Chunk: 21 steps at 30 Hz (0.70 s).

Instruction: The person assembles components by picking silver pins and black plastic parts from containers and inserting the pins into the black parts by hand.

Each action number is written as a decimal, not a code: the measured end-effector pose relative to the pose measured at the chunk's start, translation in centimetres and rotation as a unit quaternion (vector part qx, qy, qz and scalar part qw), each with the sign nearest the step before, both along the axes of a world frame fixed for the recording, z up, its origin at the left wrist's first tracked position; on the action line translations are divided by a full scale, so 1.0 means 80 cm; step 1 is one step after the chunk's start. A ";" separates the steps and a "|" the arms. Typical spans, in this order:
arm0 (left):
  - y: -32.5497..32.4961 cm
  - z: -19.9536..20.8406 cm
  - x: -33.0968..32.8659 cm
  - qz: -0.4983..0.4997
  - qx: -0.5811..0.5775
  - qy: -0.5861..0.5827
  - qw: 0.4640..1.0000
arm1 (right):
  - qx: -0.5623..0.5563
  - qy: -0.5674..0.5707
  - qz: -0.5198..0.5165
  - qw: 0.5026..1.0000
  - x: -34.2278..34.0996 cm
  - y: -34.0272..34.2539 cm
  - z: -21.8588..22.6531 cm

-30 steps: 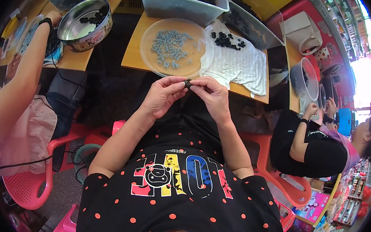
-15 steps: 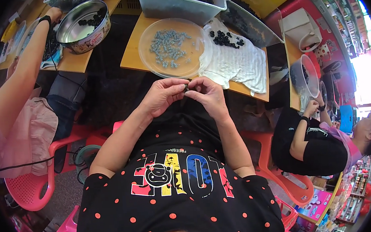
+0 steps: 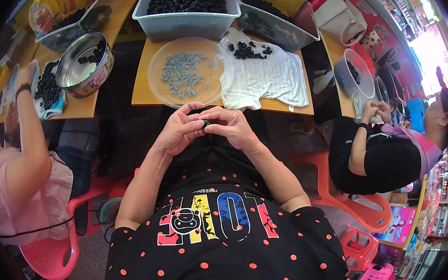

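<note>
My left hand [image 3: 179, 129] and my right hand [image 3: 229, 128] meet above my lap, just short of the table's near edge. Pinched between the thumbs and fingers of both is a small black piece [image 3: 206, 123], mostly covered by fingertips. Beyond them a round clear plastic lid [image 3: 158, 87] bears many small silvery metal parts [image 3: 183, 72]. To its right lies a white cloth [image 3: 267, 81], with a loose group of small black round parts [image 3: 248, 49] on its far end.
A clear tub [image 3: 188, 23] heaped with black parts stands behind the lid, another bin [image 3: 273, 25] beside it. At left, a person's arm [image 3: 28, 139] reaches past a metal bowl [image 3: 84, 67]. Another person [image 3: 388, 151] sits at right near a clear basin [image 3: 355, 77].
My hands have shifted slightly left and down in the picture, still together on the black piece; my left fingers are spread more. The view has tilted, showing more of the far tubs.
</note>
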<state>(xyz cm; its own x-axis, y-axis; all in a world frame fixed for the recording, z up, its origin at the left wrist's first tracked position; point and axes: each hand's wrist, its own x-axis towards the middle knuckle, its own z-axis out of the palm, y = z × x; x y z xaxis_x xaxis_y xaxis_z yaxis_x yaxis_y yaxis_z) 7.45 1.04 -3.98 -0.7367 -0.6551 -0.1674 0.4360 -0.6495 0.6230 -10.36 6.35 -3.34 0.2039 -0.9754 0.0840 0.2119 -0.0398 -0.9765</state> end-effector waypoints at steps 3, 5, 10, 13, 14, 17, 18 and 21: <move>0.002 -0.012 -0.004 0.009 -0.003 0.023 1.000 | -0.004 0.001 -0.023 1.000 0.001 0.002 -0.005; 0.004 -0.010 -0.008 0.020 0.010 0.017 1.000 | -0.004 -0.013 -0.033 0.999 0.005 0.002 -0.003; 0.005 -0.008 -0.012 0.031 0.004 0.008 0.999 | 0.066 -0.002 0.058 0.996 -0.027 -0.015 0.014; 0.003 0.016 -0.007 0.040 -0.040 -0.082 0.995 | 0.052 0.043 -0.031 0.997 -0.090 -0.045 0.021; -0.003 0.023 -0.003 0.032 -0.061 -0.091 0.993 | 0.034 0.061 -0.096 0.993 -0.116 -0.060 0.018; -0.031 0.049 0.005 0.064 -0.127 -0.147 0.979 | -0.022 0.249 -0.273 0.929 -0.209 -0.113 -0.007; -0.047 0.058 0.008 0.087 -0.162 -0.189 0.964 | -0.029 0.334 -0.315 0.888 -0.226 -0.126 -0.005; -0.109 0.099 0.002 0.126 -0.281 -0.257 0.916 | -0.068 0.449 -0.379 0.806 -0.277 -0.169 -0.018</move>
<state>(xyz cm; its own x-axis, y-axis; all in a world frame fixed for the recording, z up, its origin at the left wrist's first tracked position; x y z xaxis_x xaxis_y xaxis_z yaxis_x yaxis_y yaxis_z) 7.64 -7.64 3.92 -0.4691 -0.8825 -0.0342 0.0821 -0.0821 0.9932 -32.53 -7.13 -4.78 -0.4089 -0.8420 0.3519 -0.7143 0.0552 -0.6977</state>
